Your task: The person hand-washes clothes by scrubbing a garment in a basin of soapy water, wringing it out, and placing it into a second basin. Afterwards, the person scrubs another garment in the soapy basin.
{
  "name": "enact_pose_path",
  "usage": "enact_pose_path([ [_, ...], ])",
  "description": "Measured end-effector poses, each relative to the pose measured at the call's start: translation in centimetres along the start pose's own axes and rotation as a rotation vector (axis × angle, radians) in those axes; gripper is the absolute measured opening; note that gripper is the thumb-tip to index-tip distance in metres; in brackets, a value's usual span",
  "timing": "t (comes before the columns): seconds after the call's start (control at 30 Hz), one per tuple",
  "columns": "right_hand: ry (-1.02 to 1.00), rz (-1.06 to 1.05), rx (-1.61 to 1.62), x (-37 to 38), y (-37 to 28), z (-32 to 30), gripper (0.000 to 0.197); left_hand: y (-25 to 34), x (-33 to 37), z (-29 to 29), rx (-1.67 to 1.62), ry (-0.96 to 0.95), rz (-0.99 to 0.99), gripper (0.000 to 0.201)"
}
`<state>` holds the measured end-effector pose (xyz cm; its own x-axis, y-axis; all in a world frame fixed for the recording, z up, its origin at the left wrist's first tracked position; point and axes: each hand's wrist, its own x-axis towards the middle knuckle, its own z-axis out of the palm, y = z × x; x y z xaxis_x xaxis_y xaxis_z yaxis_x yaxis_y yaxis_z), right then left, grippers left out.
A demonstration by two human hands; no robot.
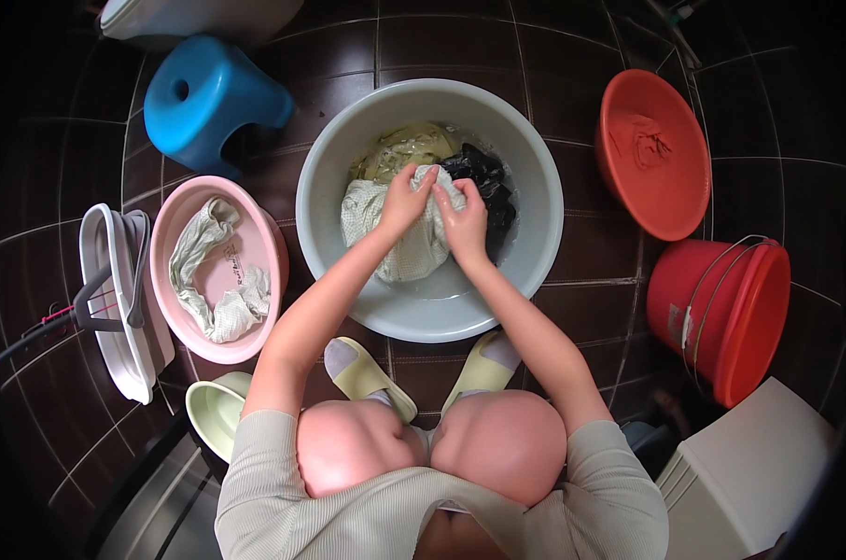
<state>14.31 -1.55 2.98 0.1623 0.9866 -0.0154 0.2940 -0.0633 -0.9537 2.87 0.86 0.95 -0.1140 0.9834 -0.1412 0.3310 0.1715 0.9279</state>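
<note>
A large grey basin (535,210) stands on the floor in front of me, with water and wet clothes in it. My left hand (405,202) and my right hand (464,221) are close together over its middle. Both are closed on a pale, finely checked cloth (409,250), pinching a bunched part of it between them. The rest of this cloth hangs down into the basin. Behind it lies a yellowish-green garment (410,149) in the water. A black garment (483,173) is bunched to the right, partly behind my right hand.
At left are a pink basin (278,271) holding a twisted pale cloth (194,247), white folded tubs (115,308), a light green basin (213,406) and a blue stool (208,98). At right are a red-orange basin (661,182), a red bucket (689,303) and a white box-like piece (754,467).
</note>
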Motion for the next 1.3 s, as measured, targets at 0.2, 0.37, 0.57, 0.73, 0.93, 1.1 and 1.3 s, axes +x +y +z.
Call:
enact_pose_path([
  [0.2, 0.042, 0.216, 0.065, 2.5, -1.3, -0.9, 0.033, 3.3, -3.0, 2.4, -0.088, -0.125, 0.038, 0.041],
  [0.37, 0.100, 0.015, 0.027, -2.1, -3.1, 1.6, 0.033, 1.9, -1.8, 0.3, -0.209, -0.134, -0.296, 0.041],
  [0.57, 0.068, -0.037, -0.107, -1.8, -2.5, 0.4, 0.041, 2.7, -0.6, 1.7, -0.165, -0.088, -0.336, 0.041],
  [0.73, -0.024, 0.253, -0.221, 2.5, -2.8, -1.7, 0.035, 2.9, -3.1, 4.0, -0.184, 0.001, -0.111, 0.045],
  [0.93, 0.127, 0.030, -0.084, 0.9, -2.1, 0.1, 0.041, 3.5, -3.0, 2.5, -0.310, -0.064, -0.419, 0.045],
  [1.1, -0.155, 0.006, -0.049, 5.5, 1.4, -4.4, 0.038, 5.8, -2.5, 0.2, -0.199, -0.320, -0.568, 0.047],
  [1.3, -0.335, 0.018, -0.440, 4.2, 2.9, -6.1, 0.036, 0.5, -0.5, -2.5, 0.284, -0.125, -0.177, 0.033],
])
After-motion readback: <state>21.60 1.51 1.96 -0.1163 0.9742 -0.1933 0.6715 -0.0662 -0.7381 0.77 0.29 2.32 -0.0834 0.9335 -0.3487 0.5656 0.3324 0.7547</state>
